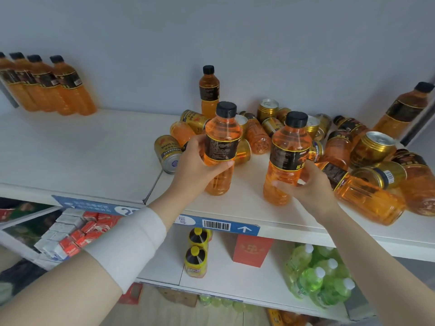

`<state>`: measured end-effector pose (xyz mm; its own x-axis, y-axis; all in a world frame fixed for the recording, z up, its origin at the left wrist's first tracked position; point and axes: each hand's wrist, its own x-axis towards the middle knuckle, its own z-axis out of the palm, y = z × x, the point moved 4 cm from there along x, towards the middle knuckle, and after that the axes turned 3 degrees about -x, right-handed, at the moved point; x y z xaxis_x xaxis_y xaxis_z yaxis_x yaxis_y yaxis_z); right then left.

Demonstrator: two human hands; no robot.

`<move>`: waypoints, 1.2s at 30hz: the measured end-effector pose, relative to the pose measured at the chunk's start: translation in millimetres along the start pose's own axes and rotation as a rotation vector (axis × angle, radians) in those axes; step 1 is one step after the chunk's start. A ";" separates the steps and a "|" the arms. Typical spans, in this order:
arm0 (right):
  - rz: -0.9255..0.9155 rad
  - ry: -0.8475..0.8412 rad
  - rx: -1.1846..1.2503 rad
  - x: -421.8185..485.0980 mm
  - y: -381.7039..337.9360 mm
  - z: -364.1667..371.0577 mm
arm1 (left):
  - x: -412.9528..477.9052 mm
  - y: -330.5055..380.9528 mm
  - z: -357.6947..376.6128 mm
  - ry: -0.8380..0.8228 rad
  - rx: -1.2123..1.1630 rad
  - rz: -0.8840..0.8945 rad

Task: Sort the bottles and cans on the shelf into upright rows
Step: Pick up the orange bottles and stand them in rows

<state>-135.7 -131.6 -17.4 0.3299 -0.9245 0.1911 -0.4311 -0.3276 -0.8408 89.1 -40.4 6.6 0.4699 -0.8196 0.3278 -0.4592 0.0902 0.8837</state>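
Bottles in both hands, upright, at the front of the shelf (94, 147)! Left fingers (226, 164) were wrapped tight round the dark label of one bottle (221, 147), thumb on its near-left side, and the left hand (195, 165) held it at mid-body, its base at or just above the shelf. Right fingers (280, 184) curled round the lower half of a second bottle (287, 158), the right hand (308, 187) cupping it from the right. A white band (131, 245) circled the left forearm.

Behind and right of the hands sat the jumble: gold cans (372, 149) and more orange bottles lying on their sides, touching and overlapping, a few cans upright. One gold can (168, 152) lay tipped just left of the left hand. One lone bottle (209, 90) stood at the back wall behind the pile. Far left, a row (47, 83) of four bottles stood side by side against the wall. Another bottle (404, 109) stood at the far right edge.
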 end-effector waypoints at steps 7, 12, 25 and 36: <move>-0.071 -0.024 0.016 -4.7 -83.0 65.9 | 16.6 17.9 -116.9 0.157 -0.034 0.037; -0.148 -0.042 0.056 -10.7 -161.2 154.4 | 24.2 3.9 -231.9 0.197 -0.048 0.078; -0.087 -0.145 0.067 3.3 -290.6 398.2 | 69.4 -117.2 -461.2 0.272 -0.068 0.005; -0.058 -0.235 0.088 66.3 -329.8 534.9 | 140.0 -203.9 -549.3 0.339 -0.048 -0.064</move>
<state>477.6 19.5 1.6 0.5425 -0.8306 0.1258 -0.3345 -0.3509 -0.8746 662.6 137.2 55.8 0.7241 -0.5905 0.3564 -0.3887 0.0774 0.9181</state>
